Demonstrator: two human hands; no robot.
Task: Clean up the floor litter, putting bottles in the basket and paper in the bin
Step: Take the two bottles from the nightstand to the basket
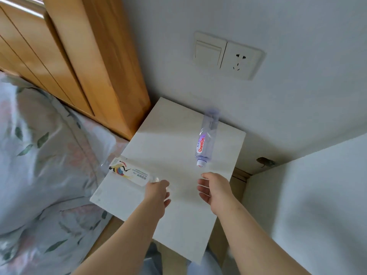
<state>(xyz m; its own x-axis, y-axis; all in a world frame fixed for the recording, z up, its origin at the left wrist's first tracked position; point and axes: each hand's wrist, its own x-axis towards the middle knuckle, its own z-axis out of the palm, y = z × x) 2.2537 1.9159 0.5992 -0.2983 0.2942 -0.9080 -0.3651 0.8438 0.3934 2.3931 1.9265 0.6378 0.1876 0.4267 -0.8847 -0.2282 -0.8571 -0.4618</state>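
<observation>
A clear plastic bottle with a red-lettered label [205, 139] lies on the white bedside cabinet top [168, 135], cap toward me. My right hand [215, 188] hovers just below its cap, fingers relaxed, touching nothing. My left hand [157, 192] grips the neck end of a second clear bottle with a colourful bird label [127, 171], which reaches over the cabinet's left edge. No basket, bin or paper is in view.
A bed with floral bedding [45, 155] lies to the left beneath a wooden headboard [83, 62]. On the white wall behind the cabinet sit a light switch [208, 51] and a socket [241, 60]. A white panel [317, 205] stands at right.
</observation>
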